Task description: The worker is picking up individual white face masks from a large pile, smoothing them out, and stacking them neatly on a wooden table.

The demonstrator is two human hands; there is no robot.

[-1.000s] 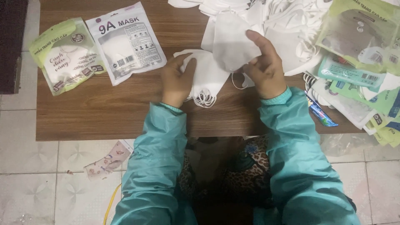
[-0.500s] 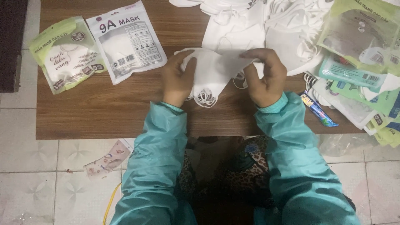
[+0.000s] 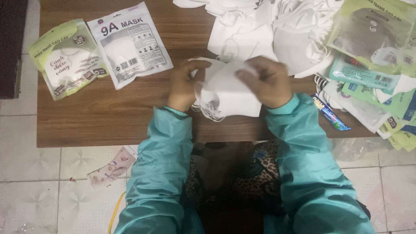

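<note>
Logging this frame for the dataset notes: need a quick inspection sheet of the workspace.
Surface: low wooden table on tiled floor.
Job's things: small stack of white masks, ear loops hanging at its lower left.
Clutter: loose mask pile; white pouch and green pouch at left; pouch heap at right; blue wrapper.
Hands: left hand and right hand both grip the stack.
Cables: yellow cord on floor.
Surroundings: paper scrap on tiles; dark mat at left.

Two mask packets [image 3: 130, 43] at left; perhaps ten packets [image 3: 372, 65] at right.
</note>
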